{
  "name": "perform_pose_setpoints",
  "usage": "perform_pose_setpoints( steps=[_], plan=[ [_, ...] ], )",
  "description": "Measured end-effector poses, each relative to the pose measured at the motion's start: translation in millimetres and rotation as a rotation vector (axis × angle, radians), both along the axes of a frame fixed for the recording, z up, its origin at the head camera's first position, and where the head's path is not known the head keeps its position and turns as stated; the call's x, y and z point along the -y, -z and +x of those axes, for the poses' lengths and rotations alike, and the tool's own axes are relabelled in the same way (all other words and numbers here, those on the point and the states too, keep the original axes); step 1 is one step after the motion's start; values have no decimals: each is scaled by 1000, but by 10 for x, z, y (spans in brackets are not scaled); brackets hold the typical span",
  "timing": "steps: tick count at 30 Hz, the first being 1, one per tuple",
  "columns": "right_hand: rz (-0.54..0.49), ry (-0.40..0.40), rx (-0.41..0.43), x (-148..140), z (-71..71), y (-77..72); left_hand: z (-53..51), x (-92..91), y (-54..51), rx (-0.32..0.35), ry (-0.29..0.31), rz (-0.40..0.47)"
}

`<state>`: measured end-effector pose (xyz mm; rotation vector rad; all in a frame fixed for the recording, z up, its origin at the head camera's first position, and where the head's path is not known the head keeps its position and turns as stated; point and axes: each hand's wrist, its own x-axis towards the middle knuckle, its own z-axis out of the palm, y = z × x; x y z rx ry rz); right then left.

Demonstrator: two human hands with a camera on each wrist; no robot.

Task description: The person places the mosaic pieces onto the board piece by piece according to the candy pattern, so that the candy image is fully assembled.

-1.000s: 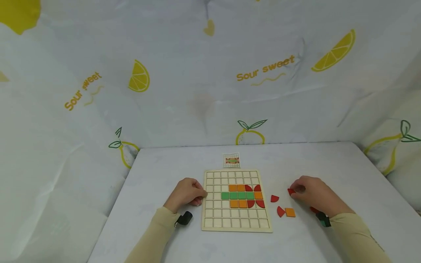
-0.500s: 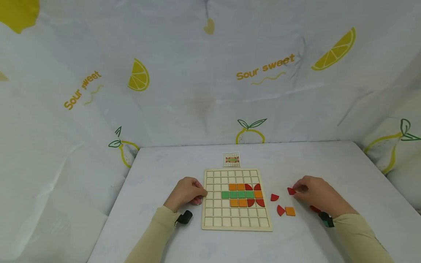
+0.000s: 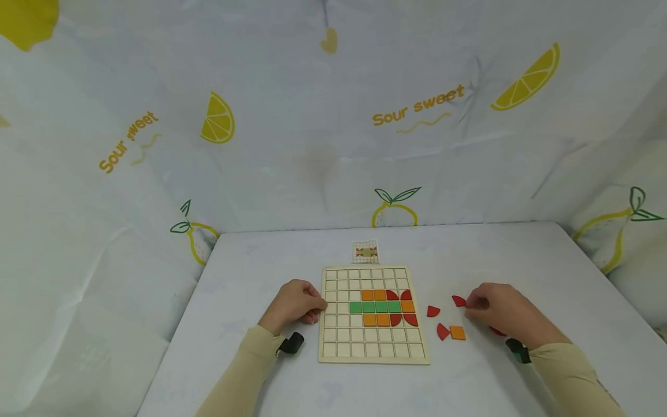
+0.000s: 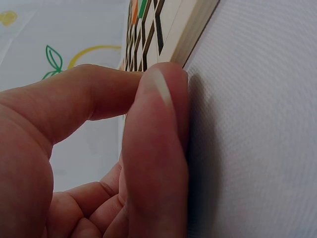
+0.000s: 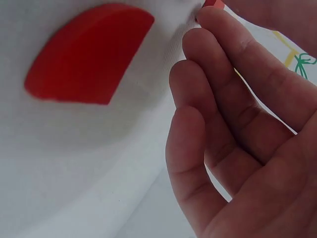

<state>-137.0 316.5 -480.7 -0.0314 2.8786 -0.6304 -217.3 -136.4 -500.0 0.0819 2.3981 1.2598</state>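
Observation:
A cream wooden grid board (image 3: 372, 350) lies on the table with orange and green squares and red quarter-circles set in its right half. My left hand (image 3: 294, 302) pinches the board's left edge between thumb and index finger; in the left wrist view the thumb (image 4: 156, 148) covers the contact. Right of the board, my right hand (image 3: 495, 307) holds a red quarter-circle tile (image 3: 458, 301) by its near end at the thumb and index fingertips. Only a sliver of that tile shows in the right wrist view, beside the index finger. The other fingers (image 5: 198, 89) are loosely bent.
Loose tiles lie between board and right hand: two red quarter-circles (image 3: 433, 311) and an orange square (image 3: 457, 332). Another red quarter-circle (image 5: 91, 54) rests under the right wrist. Behind the board is a small pattern card (image 3: 366, 252). A white printed cloth (image 3: 312, 145) rises behind the table.
My right hand has shifted slightly right and toward me. The red quarter-circle at its fingertips has turned and shows more clear of the fingers. My left hand stays at the board's edge.

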Motion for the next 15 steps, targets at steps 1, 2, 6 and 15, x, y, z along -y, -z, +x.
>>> perform_pose_setpoints(
  steps=[1, 2, 6, 15],
  plan=[
    [-1, -2, -3, 5, -2, 5, 1, 1, -1, 1, 0, 2],
    [-2, -5, -7, 9, -4, 8, 0, 1, -2, 3, 1, 2],
    [1, -16, -27, 18, -10, 13, -6, 6, -1, 5, 2, 6],
    [23, -20, -24, 53, -33, -10, -11, 25, 9, 2, -1, 9]
  ],
)
